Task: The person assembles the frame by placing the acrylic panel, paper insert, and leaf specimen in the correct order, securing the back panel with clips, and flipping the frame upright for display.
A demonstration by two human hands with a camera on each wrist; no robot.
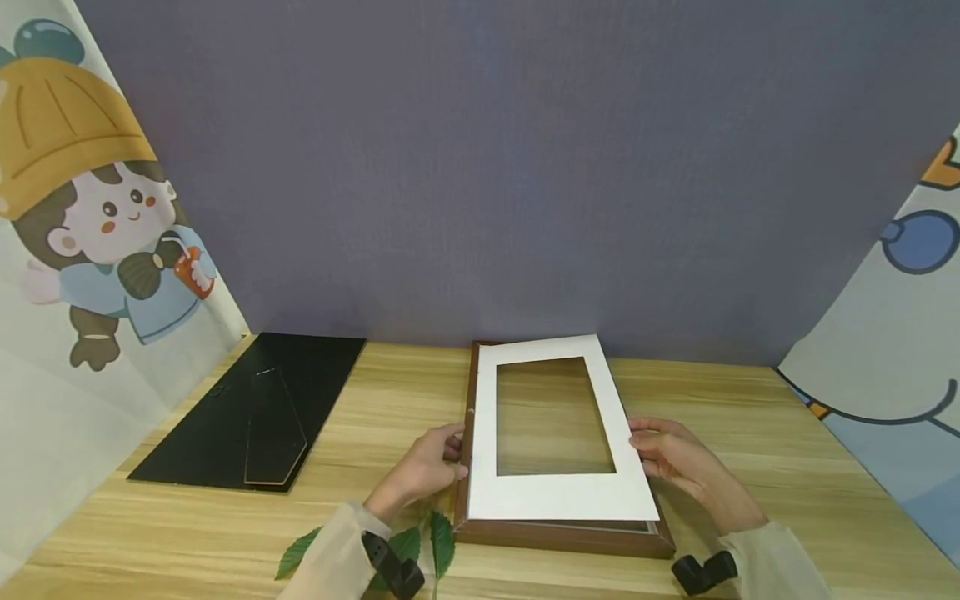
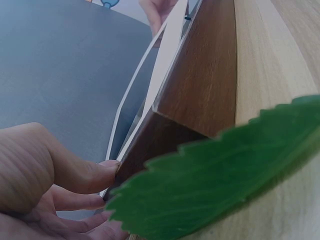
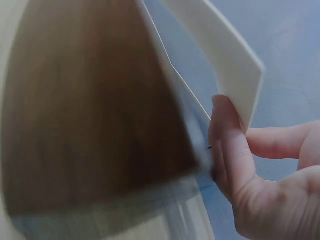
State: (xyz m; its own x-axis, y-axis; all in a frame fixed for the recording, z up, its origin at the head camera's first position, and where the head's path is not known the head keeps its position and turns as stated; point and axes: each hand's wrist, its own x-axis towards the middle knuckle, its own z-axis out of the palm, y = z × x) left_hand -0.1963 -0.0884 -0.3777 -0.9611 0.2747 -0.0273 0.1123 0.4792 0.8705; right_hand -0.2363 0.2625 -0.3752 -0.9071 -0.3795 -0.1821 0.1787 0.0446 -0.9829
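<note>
A brown wooden picture frame (image 1: 562, 537) lies on the table in the head view. Over it sits a white mat board (image 1: 551, 498) with a rectangular window, its right side raised from the frame. My right hand (image 1: 678, 460) pinches the mat's right edge between thumb and fingers; the right wrist view has the lifted mat (image 3: 235, 55) there, apart from the frame's side (image 3: 90, 110). At the frame's left side, my left hand (image 1: 423, 467) holds the edge, thumb on top. The left wrist view has the mat's left edge low against the frame (image 2: 200, 70).
A black backing board (image 1: 326, 375) with a fold-out stand (image 1: 273, 442) lies at the table's left. Green leaves (image 1: 442, 542) rest near my left wrist, one leaf (image 2: 215, 180) large in the left wrist view. A grey panel (image 1: 510, 167) rises behind the table.
</note>
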